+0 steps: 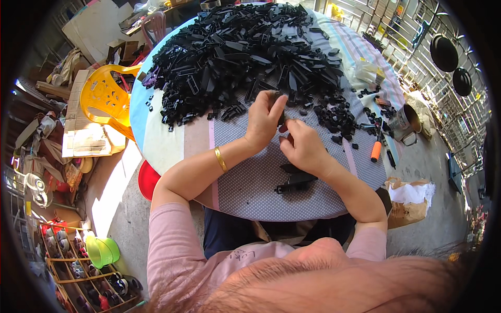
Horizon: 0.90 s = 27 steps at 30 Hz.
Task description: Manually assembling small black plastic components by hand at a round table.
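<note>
Grips dark part (282, 120) between left hand (262, 122) and right hand (307, 148), curled close together above table (242, 182), facing heaped black pieces (235, 57).

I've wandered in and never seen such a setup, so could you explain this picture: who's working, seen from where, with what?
No robot here: a person works bare-handed. The one picture comes from a wide fisheye camera on their head, looking down, so straight edges bend. On the round, cloth-covered table lie a big heap of black parts, smaller black pieces and an orange-handled tool. The left hand holds a small dark piece; the right hand is close against it, but whether it grips too is unclear.
</note>
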{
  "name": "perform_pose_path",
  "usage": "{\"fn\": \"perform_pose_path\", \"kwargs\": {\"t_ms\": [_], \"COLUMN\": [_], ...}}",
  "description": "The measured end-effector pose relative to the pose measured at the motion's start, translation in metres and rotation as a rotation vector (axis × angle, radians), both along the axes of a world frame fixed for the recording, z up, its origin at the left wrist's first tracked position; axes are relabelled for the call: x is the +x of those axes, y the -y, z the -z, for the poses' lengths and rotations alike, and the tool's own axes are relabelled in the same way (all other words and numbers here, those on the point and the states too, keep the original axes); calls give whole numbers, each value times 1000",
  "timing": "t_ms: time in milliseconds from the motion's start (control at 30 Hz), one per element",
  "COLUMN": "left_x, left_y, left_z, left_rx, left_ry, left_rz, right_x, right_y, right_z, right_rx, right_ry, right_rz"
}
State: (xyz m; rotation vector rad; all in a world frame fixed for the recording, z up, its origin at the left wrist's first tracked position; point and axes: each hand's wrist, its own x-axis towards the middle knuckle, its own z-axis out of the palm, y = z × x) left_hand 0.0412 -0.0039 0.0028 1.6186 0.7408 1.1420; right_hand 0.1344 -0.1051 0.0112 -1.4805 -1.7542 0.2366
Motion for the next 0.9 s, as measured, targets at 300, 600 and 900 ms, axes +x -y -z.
{"fn": "perform_pose_path", "kwargs": {"t_ms": [300,600,900], "left_x": [-10,-12,-18], "left_y": [12,-50,-51], "left_z": [-16,2,-1], "left_rx": [304,970,742], "left_ry": [-677,-640,-734], "left_rz": [811,-39,118], "right_x": [117,120,109], "right_y": [-27,-23,-20], "right_z": [4,-5,-1], "right_rx": [205,-165,-294], "right_ry": [208,522,496], "right_rz": [455,398,304]}}
